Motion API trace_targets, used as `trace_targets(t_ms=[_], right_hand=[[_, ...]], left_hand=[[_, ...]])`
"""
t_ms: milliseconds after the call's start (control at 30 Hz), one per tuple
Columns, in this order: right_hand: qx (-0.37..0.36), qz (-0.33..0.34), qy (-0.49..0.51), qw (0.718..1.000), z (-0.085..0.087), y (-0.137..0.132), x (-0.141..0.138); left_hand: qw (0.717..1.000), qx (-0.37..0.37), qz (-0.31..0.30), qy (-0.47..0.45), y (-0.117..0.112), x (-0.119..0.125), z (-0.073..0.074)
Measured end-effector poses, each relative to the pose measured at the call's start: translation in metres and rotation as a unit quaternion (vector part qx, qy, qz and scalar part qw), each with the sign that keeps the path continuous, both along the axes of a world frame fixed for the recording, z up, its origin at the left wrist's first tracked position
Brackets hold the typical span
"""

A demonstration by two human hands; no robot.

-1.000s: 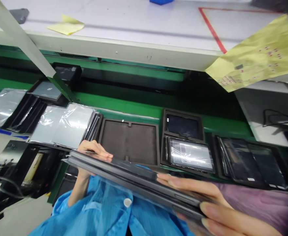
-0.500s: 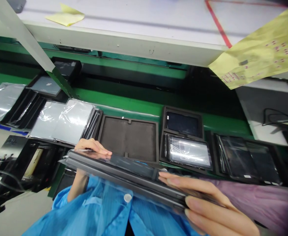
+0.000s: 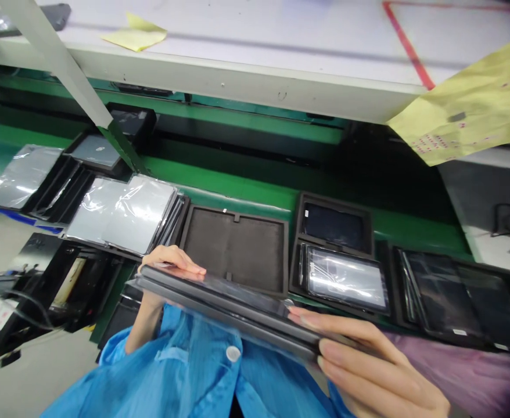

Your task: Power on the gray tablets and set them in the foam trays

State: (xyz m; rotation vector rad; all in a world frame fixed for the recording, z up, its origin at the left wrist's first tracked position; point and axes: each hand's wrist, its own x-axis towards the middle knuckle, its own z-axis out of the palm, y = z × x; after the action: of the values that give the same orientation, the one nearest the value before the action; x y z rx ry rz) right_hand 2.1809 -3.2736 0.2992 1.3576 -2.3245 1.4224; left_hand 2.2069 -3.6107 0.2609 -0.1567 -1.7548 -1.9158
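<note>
Close to my chest I hold a small stack of tablets [image 3: 237,307], flat dark slabs seen nearly edge-on, with clear film trailing along the edges. My left hand [image 3: 170,259] grips the far left end, its fingers over the glossy top face. My right hand [image 3: 368,354] pinches the near right end between thumb and fingers. Behind the stack, on the green bench, lies a dark foam tray [image 3: 255,247] with a bare recess, partly covered by the stack. To its right a foam tray [image 3: 366,217] holds a dark panel and film-wrapped tablets [image 3: 346,278].
More film-wrapped panels [image 3: 142,209] stand left of the foam tray, and dark tablets [image 3: 451,296] lie far right. A white shelf [image 3: 259,75] overhangs the bench, with a yellow sheet [image 3: 468,110] hanging from it. A purple sleeve [image 3: 451,371] shows at right, its wearer unclear.
The view has shifted, so the bench and shelf appear slightly farther right. Both hands keep hold of the tablets, which stay close to my chest at a similar slant.
</note>
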Motion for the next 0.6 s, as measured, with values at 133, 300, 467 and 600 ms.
trace_targets(t_ms=[133, 300, 467, 600], right_hand=[[0.041, 0.011, 0.051, 0.998, 0.007, 0.005, -0.007], [0.081, 0.026, 0.133, 0.987, 0.011, -0.03, -0.023], [0.002, -0.049, 0.033, 0.998, -0.017, -0.087, -0.025], [-0.159, -0.076, 0.015, 0.984, -0.038, -0.095, -0.015]], left_hand=[[0.999, -0.034, 0.008, 0.006, -0.003, 0.003, 0.006], [0.96, -0.265, 0.013, 0.085, 0.004, 0.0, 0.02], [0.883, -0.449, 0.023, 0.134, 0.028, -0.007, 0.041], [0.861, -0.489, -0.022, 0.138, 0.015, 0.002, 0.065]])
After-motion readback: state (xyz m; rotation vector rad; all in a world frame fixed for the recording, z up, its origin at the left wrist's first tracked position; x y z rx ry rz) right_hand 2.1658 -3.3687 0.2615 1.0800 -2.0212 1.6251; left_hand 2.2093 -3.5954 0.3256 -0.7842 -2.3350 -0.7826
